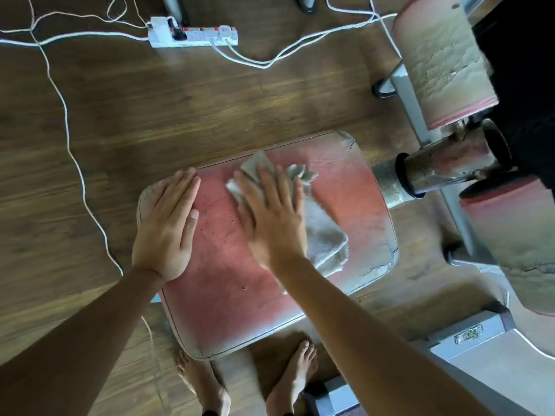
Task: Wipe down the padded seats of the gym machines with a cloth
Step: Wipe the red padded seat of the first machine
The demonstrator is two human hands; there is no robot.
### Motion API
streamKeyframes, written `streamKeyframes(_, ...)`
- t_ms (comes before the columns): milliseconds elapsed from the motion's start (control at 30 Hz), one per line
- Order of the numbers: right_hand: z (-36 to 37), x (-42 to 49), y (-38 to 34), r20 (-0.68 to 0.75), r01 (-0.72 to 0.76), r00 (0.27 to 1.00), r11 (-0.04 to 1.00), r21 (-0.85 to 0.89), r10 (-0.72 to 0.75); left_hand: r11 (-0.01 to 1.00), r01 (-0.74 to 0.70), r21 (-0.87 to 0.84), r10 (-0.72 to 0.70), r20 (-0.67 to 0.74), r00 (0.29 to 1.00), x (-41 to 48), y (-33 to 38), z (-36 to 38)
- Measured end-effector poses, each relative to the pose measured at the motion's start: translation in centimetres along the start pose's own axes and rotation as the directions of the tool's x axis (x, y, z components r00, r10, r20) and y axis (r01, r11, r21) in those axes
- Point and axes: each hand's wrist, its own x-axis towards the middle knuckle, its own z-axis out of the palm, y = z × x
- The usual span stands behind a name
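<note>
A worn red padded seat with cracked, faded edges fills the middle of the view. A crumpled grey cloth lies on its middle. My right hand presses flat on the cloth with straight, spread fingers; it looks slightly blurred. My left hand rests flat on the seat's left edge, fingers straight, holding nothing.
Grey machine frame and worn red roller pads stand to the right, with a rusty post by the seat. A white power strip and cables lie on the wooden floor. Bare feet stand below the seat.
</note>
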Motion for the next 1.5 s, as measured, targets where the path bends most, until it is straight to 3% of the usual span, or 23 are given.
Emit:
streamKeyframes(100, -0.1, 0.6, 1.9, -0.029, 0.192, 0.981, 0.981, -0.015, -0.193, 1.0, 0.008, 0.011, -0.008, 0.021, 1.0, -0.1, -0.2, 0.0)
streamKeyframes(167, -0.9, 2.8, 5.0, -0.058, 0.225, 0.972, 0.972, -0.07, -0.229, 1.0, 0.005, 0.02, -0.006, 0.038, 0.999, 0.0, -0.2, 0.0)
streamKeyframes(300, -2.2, 6.5, 9.6, -0.102, 0.018, 0.994, 0.991, -0.134, -0.032, 0.999, 0.018, 0.034, -0.02, 0.06, 0.998, -0.1, -0.3, 0.0)
streamKeyframes(400, -1.1, 5.7, 6.9, -0.175, -0.14, 0.976, 0.99, -0.033, 0.132, 1.0, 0.023, 0.016, -0.023, 0.052, 0.998, -0.1, -0.3, 0.0)
streamKeyframes(433, -0.6, 4.8, 5.3, -0.173, -0.098, 0.98, 0.995, 0.002, 0.097, 1.0, 0.024, 0.009, -0.025, 0.048, 0.999, -0.1, -0.3, 0.0)
streamKeyframes(500, 0.2, 1.9, 2.7, -0.118, 0.189, 0.976, 0.982, 0.03, -0.184, 1.0, 0.024, -0.008, -0.024, 0.04, 0.999, 0.0, -0.4, 0.0)
streamKeyframes(567, 0.2, 0.0, 2.2, -0.067, 0.441, 0.896, 0.897, 0.015, -0.439, 0.999, 0.033, -0.024, -0.032, 0.032, 0.999, -0.1, -0.4, 0.0)
streamKeyframes(633, -0.1, 0.9, 3.0, -0.068, 0.521, 0.851, 0.853, -0.028, -0.521, 0.998, 0.041, -0.039, -0.04, 0.024, 0.999, -0.1, -0.3, -0.1)
streamKeyframes(700, 0.0, 2.8, 3.1, -0.115, 0.412, 0.903, 0.91, -0.038, -0.414, 0.998, 0.049, -0.05, -0.048, 0.02, 0.999, -0.1, -0.2, -0.1)
streamKeyframes(767, 0.2, 4.2, 1.8, -0.159, 0.198, 0.968, 0.98, 0.019, -0.192, 0.996, 0.068, -0.053, -0.067, 0.02, 0.998, -0.2, -0.3, -0.1)
streamKeyframes(833, 0.6, 3.5, -0.3, -0.177, 0.08, 0.982, 0.995, 0.055, -0.069, 0.996, 0.074, -0.058, -0.073, 0.024, 0.997, -0.3, -0.3, 0.1)
streamKeyframes(900, 0.6, 1.0, -0.5, -0.143, 0.213, 0.969, 0.975, 0.065, -0.202, 0.996, 0.072, -0.06, -0.071, 0.029, 0.997, -0.3, -0.4, 0.1)
streamKeyframes(967, -0.3, -1.1, 1.9, -0.069, 0.432, 0.901, 0.901, 0.03, -0.429, 0.996, 0.07, -0.047, -0.069, 0.029, 0.997, -0.4, -0.5, 0.1)
streamKeyframes(1033, -1.7, -0.7, 6.2, -0.018, 0.501, 0.865, 0.864, -0.044, -0.502, 0.998, 0.05, -0.029, -0.049, 0.031, 0.998, -0.4, -0.7, 0.2)
streamKeyframes(1167, -4.2, 5.2, 13.8, -0.068, 0.19, 0.978, 0.977, -0.099, -0.197, 1.0, 0.024, -0.004, -0.023, 0.047, 0.999, -0.1, -0.9, 0.3)
streamKeyframes(1233, -3.9, 5.1, 13.4, -0.103, 0.038, 0.994, 0.998, -0.05, -0.043, 1.0, 0.03, 0.004, -0.03, 0.061, 0.998, 0.0, -0.7, 0.2)
streamKeyframes(1300, -2.9, 2.0, 10.8, -0.133, -0.001, 0.991, 1.0, -0.024, -0.003, 0.999, 0.045, 0.0, -0.045, 0.084, 0.995, 0.1, -0.7, -0.1)
streamKeyframes(1367, -2.4, -2.3, 9.6, -0.085, 0.183, 0.979, 0.983, -0.018, -0.184, 0.996, 0.086, -0.002, -0.085, 0.111, 0.99, 0.6, -0.2, -0.2)
streamKeyframes(1433, -3.1, -3.1, 11.4, 0.003, 0.408, 0.913, 0.91, -0.077, -0.409, 0.983, 0.178, 0.033, -0.181, 0.12, 0.976, 1.8, 0.7, -0.6)
streamKeyframes(1500, -3.6, -1.1, 13.5, 0.028, 0.466, 0.884, 0.873, -0.142, -0.467, 0.979, 0.189, 0.076, -0.197, 0.113, 0.974, 3.9, 2.0, -0.9)
